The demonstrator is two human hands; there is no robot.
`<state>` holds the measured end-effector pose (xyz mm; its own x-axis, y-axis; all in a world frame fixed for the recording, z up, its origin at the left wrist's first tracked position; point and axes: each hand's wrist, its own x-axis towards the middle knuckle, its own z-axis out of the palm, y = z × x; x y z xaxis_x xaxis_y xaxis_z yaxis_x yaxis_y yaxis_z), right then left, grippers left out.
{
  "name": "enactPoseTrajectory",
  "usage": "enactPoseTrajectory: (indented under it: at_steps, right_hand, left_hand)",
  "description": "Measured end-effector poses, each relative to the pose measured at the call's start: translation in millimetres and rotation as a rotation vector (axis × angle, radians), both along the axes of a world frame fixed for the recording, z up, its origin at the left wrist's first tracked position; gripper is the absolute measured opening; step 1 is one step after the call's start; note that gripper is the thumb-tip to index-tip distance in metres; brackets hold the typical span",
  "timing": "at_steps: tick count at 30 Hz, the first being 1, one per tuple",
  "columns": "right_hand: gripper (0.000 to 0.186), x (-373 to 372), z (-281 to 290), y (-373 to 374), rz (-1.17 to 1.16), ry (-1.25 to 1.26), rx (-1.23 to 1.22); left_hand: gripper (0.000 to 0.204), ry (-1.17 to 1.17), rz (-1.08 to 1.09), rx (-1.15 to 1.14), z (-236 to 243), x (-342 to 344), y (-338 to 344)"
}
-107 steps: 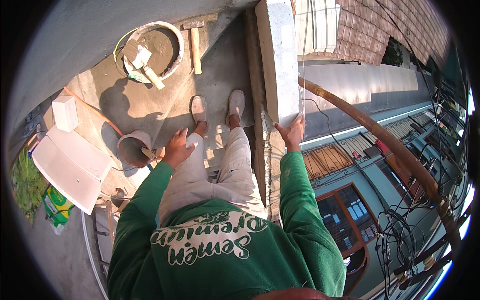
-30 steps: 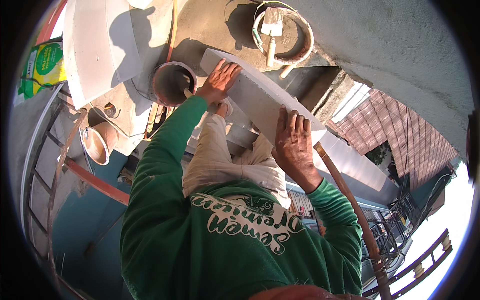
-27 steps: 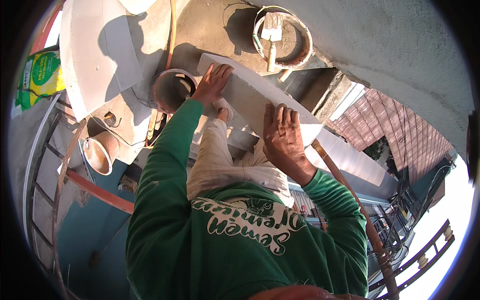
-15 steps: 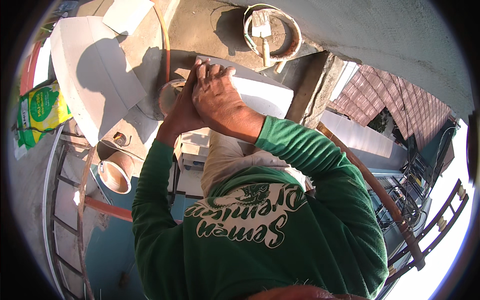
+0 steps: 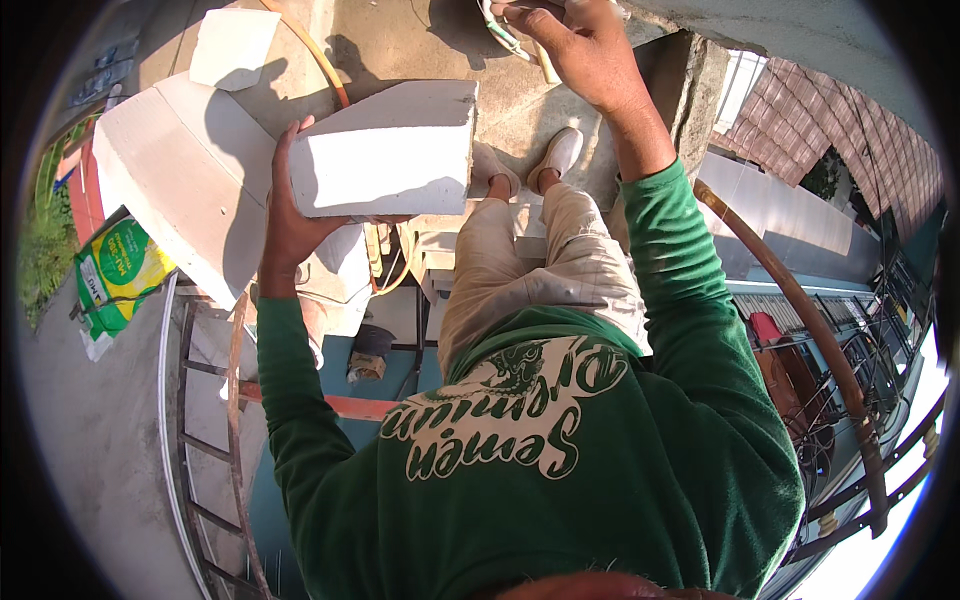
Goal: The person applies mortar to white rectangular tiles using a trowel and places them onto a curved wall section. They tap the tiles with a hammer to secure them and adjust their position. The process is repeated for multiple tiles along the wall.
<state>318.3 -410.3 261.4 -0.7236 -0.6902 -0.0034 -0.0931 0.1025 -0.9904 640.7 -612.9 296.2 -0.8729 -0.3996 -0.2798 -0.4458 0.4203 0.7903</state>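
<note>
My left hand (image 5: 290, 215) supports a white lightweight concrete block (image 5: 385, 165) from its left end and underside, with the fingers up along the end face. The block has a slanted cut at its upper left. My right hand (image 5: 595, 60) is off the block, at the top edge over a round bucket (image 5: 490, 18) that shows only in part. Its fingers are curled and partly smeared, and what they hold is unclear. A pale wooden handle (image 5: 547, 66) sticks out beside the bucket, just under that hand.
A large pale block (image 5: 180, 170) and a smaller white piece (image 5: 235, 48) lie at the left. Beyond them runs an orange hose (image 5: 315, 50). A green and yellow bag (image 5: 120, 275) and a metal ladder (image 5: 205, 450) are lower left. Rusty pipe (image 5: 790, 290) crosses at right, beside a drop.
My right hand has left the block and reached up and right to the bucket. The block has come left and turned in my left hand. My view has shifted, bringing my feet into sight.
</note>
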Motion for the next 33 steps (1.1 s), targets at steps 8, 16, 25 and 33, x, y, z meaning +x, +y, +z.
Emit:
enactPoseTrajectory:
  at_steps: [8,16,25,33]
  right_hand:
    - [0.055,-98,-318,51,0.104,0.502,0.988]
    - [0.045,-63,-437,42,0.15,0.587,0.814]
    - [0.066,-19,-269,143,-0.004,-0.041,0.685]
    - [0.054,68,-155,260,-0.074,-0.048,0.922]
  left_hand:
    - [0.128,-0.287,-0.194,-0.423,30,-38,12]
    - [0.098,-0.369,-0.353,-0.719,30,-68,34]
    - [0.096,-0.382,-0.416,-0.676,28,-25,12]
    - [0.108,-0.345,-0.487,-0.578,35,-51,19]
